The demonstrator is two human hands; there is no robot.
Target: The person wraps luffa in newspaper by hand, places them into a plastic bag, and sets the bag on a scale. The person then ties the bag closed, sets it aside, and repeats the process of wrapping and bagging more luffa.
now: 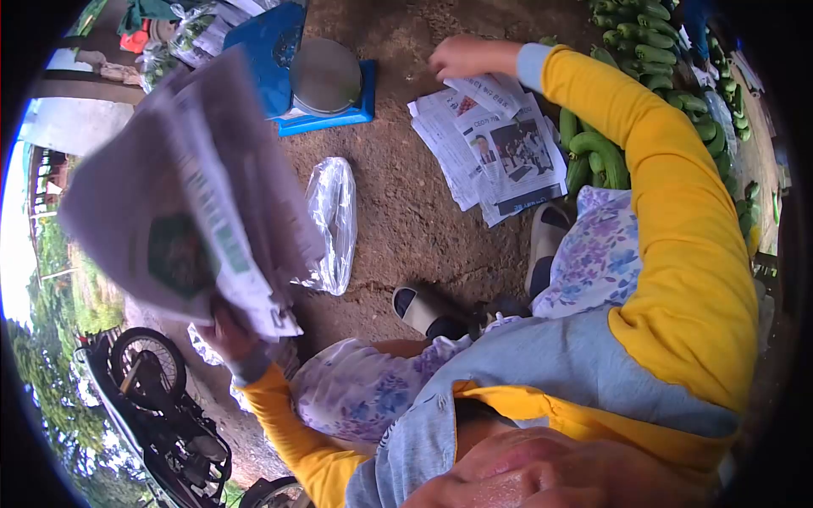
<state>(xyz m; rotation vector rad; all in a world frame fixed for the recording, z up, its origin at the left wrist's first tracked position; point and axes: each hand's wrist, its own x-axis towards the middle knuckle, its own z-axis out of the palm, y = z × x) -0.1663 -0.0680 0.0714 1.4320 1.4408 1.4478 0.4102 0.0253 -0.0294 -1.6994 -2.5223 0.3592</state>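
Note:
My left hand (229,334) grips the lower edge of a bundle of newspaper sheets (195,195), which is raised and partly blurred. At the top, my right hand (474,57) has its fingers curled at the upper edge of a newspaper pile (500,148) on the ground, where a loose sheet is folded up. Between the two lots of paper lies a clear plastic bag (334,224). Green cucumber-like vegetables (597,152) lie just right of the pile.
A blue scale (326,76) with a round metal pan stands at the upper left, near filled plastic bags (199,34). More green vegetables (652,42) are stacked at the upper right. A motorcycle (169,406) is at the lower left. Sandals (419,309) are on the feet below.

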